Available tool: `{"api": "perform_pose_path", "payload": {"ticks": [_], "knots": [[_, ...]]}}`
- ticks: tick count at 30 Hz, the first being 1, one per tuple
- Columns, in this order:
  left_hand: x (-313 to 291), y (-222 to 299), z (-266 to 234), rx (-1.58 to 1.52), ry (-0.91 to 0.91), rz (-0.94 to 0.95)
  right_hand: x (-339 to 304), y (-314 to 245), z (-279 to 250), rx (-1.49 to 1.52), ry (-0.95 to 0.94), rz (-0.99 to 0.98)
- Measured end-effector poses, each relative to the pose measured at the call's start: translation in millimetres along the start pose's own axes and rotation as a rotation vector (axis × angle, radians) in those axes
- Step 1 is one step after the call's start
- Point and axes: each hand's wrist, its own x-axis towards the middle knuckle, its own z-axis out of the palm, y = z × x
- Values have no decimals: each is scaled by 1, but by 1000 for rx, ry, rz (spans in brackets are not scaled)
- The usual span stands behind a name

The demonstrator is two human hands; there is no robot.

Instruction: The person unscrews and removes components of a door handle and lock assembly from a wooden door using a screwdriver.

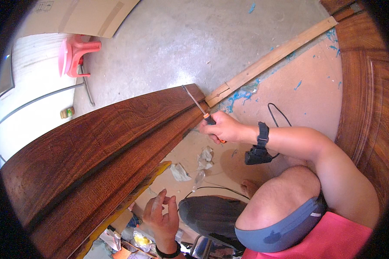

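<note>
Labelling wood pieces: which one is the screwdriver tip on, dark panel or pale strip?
The dark stained panel: the screwdriver in the right hand lies over its top edge. The pale strip lies apart, unstained.

The screwdriver [200, 108] handle is mostly buried in the right hand [222, 127]. At seven o'clock, the dark wooden panel [95, 151] runs off the rim. Clutter [136, 239] beside the left hand [162, 218] at six o'clock, perhaps wrappers, is too blurred to tell.
</note>
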Motion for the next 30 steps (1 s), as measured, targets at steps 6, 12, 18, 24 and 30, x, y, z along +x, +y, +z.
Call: {"api": "perform_pose_path", "payload": {"ticks": [6, 12, 18, 24, 30], "knots": [[2, 0, 1, -23, 11, 9, -7, -2, 1, 142, -70, -88], [4, 0, 0, -11, 5, 35, -11, -18, 13, 479, -54, -69], [-1, 1, 0, 11, 11, 29, -20, -38, 10, 174, -17, -27], [2, 8, 0, -7, 16, 30, 3, 0, 23, -227, 369, -356], [1, 10, 0, -11, 17, 43, 4, 0, 36, -203, 410, -458]]}}
